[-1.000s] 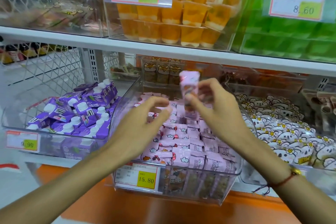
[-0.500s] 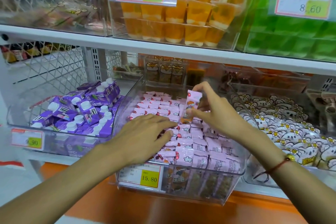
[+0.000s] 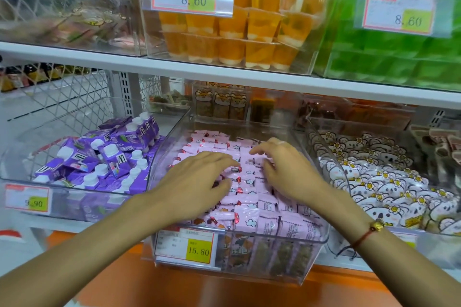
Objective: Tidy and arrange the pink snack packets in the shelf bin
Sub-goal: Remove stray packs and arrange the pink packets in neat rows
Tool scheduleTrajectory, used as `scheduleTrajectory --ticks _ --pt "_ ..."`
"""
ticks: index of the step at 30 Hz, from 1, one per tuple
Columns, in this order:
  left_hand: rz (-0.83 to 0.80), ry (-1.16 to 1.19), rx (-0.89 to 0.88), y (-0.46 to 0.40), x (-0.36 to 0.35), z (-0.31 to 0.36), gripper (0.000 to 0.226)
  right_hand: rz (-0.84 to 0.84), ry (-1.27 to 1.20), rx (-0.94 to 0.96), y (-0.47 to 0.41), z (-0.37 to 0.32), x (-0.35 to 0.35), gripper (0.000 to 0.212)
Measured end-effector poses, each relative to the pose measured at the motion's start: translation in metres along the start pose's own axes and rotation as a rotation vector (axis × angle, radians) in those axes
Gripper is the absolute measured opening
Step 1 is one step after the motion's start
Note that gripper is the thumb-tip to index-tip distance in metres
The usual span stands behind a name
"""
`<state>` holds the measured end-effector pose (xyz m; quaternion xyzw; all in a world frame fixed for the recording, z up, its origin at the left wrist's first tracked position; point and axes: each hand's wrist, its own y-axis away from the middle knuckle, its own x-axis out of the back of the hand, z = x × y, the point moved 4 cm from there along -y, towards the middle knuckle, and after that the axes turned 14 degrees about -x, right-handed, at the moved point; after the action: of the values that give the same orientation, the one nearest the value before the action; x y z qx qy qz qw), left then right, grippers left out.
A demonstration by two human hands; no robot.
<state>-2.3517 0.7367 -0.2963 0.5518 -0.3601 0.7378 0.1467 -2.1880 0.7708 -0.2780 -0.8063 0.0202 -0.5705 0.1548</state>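
Observation:
A clear plastic shelf bin (image 3: 309,254) in the middle of the lower shelf holds several pink snack packets (image 3: 245,217) lying in rows. My left hand (image 3: 197,182) lies palm down on the packets at the bin's left half, fingers spread and holding nothing. To its right, my right hand (image 3: 282,169) hovers over the packets with fingers curled down onto them. The packet I held a moment ago is no longer raised; whether the fingertips still pinch one is hidden. Both hands cover the middle rows.
A bin of purple cartons (image 3: 99,157) stands to the left, a bin of white koala-print packets (image 3: 379,182) to the right. The shelf board (image 3: 224,72) above carries orange jelly cups (image 3: 237,32) and green items (image 3: 399,52). A yellow price tag (image 3: 198,250) hangs on the pink bin's front.
My right hand has lowered the raised pink packet down into the rows. My left hand has moved forward and settled flat on the packets.

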Motion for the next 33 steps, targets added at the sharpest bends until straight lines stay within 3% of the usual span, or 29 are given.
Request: scheduleTrajectory --ticks 2,6,9,13,16,19,22,27,33 --pt "-0.027 -0.007 -0.006 -0.01 -0.001 -0.001 0.036 0.043 0.037 0.002 0.001 -0.001 0.002 0.042" --pt "-0.113 0.01 0.023 -0.024 -0.006 -0.006 0.032 -0.146 0.162 0.004 0.002 -0.002 -0.012 0.048" --pt "-0.143 -0.004 0.027 -0.021 -0.01 -0.008 0.034 -0.184 0.12 -0.015 -0.006 -0.001 -0.01 0.042" --pt "-0.105 -0.007 -0.015 -0.013 -0.012 -0.005 0.041 -0.04 0.044 -0.084 -0.027 0.002 0.0 0.028" --pt "-0.036 -0.001 -0.019 -0.01 -0.009 -0.002 0.043 -0.118 0.136 -0.097 -0.039 0.0 -0.009 0.027" --pt "-0.076 0.001 -0.017 -0.005 -0.008 -0.003 0.048 -0.151 0.168 -0.074 -0.043 -0.002 -0.016 0.022" --pt "-0.187 0.002 0.006 -0.001 -0.014 -0.006 0.054 -0.122 0.048 -0.089 -0.045 -0.003 -0.01 0.007" --pt "-0.239 0.013 0.032 -0.001 -0.017 -0.007 0.054 -0.2 -0.161 -0.091 -0.043 -0.006 -0.006 0.009" --pt "-0.257 0.006 0.036 0.0 -0.017 -0.007 0.053 -0.089 -0.52 -0.187 -0.039 -0.01 0.001 0.006"
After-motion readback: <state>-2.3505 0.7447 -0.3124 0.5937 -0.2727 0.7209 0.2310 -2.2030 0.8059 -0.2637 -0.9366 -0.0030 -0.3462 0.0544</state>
